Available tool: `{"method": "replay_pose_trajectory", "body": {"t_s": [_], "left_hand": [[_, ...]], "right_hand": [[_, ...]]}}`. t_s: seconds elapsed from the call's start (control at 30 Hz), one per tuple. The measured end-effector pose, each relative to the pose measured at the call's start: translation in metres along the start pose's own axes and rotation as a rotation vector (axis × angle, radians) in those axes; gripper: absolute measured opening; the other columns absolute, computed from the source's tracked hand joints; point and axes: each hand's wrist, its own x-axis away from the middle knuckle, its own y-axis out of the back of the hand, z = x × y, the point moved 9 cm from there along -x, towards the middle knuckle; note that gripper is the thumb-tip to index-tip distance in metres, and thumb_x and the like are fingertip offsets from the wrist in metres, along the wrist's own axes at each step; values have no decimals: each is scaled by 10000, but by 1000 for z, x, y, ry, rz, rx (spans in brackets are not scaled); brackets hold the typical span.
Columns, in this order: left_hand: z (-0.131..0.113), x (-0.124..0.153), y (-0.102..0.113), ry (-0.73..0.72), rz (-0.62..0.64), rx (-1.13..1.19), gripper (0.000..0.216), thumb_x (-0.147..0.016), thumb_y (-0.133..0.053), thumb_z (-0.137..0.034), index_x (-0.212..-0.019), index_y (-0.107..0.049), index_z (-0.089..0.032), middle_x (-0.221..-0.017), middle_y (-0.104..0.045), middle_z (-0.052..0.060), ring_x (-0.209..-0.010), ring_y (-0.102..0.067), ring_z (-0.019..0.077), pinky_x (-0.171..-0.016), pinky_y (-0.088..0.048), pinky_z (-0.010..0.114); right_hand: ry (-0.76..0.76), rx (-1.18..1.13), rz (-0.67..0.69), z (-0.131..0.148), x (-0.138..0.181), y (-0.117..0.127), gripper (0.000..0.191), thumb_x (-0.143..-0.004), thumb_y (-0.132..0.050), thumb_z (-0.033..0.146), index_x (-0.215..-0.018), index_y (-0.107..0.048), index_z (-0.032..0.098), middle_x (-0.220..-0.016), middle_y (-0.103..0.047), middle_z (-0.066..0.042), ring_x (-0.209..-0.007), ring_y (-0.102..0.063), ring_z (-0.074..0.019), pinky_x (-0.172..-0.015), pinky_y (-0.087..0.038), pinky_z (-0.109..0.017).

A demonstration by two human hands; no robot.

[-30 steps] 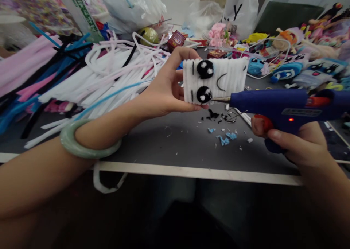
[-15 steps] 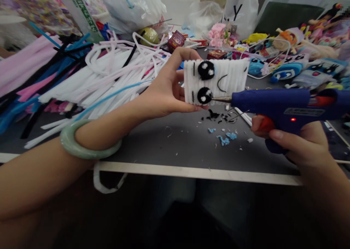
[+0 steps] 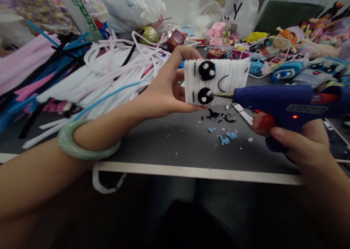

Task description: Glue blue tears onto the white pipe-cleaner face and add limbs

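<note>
White fuzzy panel (image 3: pixel 218 81) pinched by left hand (image 3: pixel 166 90); right hand (image 3: pixel 296 141) gripping blue glue gun (image 3: pixel 279 101)

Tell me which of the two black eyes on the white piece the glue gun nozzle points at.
The lower eye on the white pipe-cleaner piece: the glue gun nozzle meets its right edge. The upper eye sits clear above it.

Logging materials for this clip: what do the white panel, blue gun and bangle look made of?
White panel: likely fuzzy pipe cleaners side by side, ribbed, matte. Blue gun: smooth plastic body, shiny metal-looking nozzle. Bangle: pale green, glossy; jade or glass, cannot tell.
</note>
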Motion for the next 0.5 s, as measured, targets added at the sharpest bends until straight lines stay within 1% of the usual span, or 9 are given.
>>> {"method": "replay_pose_trajectory", "body": {"t_s": [0.1,0.2,0.3,0.43,0.5], "left_hand": [[-1,0,0,-4,2,-27,626,-678,-851,-211,-1097,-388,-257,-1217,-362,28,-982,-553,135,-655,-625,258],[0,0,-1,-1,18,-33,615,-685,-848,-198,-1092,-391,-266,-1201,-373,22,-955,-561,128,-655,-618,251],[1,0,-1,-4,18,-34,651,-662,-884,-213,-1089,-397,-276,-1201,-394,27,-947,-576,137,-646,-604,242],[6,0,2,46,-4,-55,724,-622,-940,-305,-1102,-398,-315,-1262,-431,44,-961,-620,176,-608,-590,228],[6,0,2,45,-6,-73,737,-615,-948,-331,-1103,-396,-314,-1299,-435,51,-979,-624,191,-602,-588,232]], "right_hand": [[-8,-5,-4,0,0,0,141,-856,-773,413,-911,-757,284,-802,-735,16,-606,-611,-132,-528,-483,-238],[-23,10,-20,0,0,0,168,-838,-782,470,-892,-758,313,-800,-734,28,-626,-630,-141,-539,-489,-247],[-28,18,-36,2,-1,0,192,-818,-795,503,-871,-760,321,-802,-736,31,-643,-643,-150,-567,-500,-263],[-33,5,-34,3,-2,-2,184,-827,-795,474,-855,-751,297,-804,-744,30,-657,-646,-147,-592,-497,-264],[-29,-1,-27,3,-2,-3,165,-839,-790,451,-872,-746,295,-809,-748,36,-662,-645,-139,-596,-493,-255]]}}
